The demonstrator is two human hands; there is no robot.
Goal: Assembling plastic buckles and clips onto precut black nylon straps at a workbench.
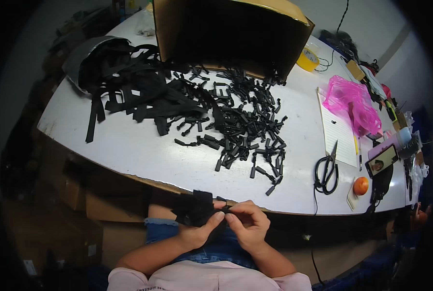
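Observation:
Over my lap, just off the table's front edge, both hands meet with their thumbs almost touching. My left hand (202,233) is closed on folded black fabric strap (197,208), which bunches up beyond its fingers. My right hand (249,225) pinches a small black piece (223,209) against the strap; its exact shape is mostly hidden by the fingertips. On the table ahead, a heap of small black plastic clip-like pieces (245,121) spreads out. To its left lies a tangle of black straps (151,97), partly spilling from a grey bag (75,65).
An open cardboard box (301,46) stands behind the heap. Rightward lie yellow tape (307,59), a pink plastic bag (354,104), lined paper (327,121), black-handled scissors (327,174), an orange fruit (361,185) and a propped phone (382,161). The table edge (143,180) borders my hands.

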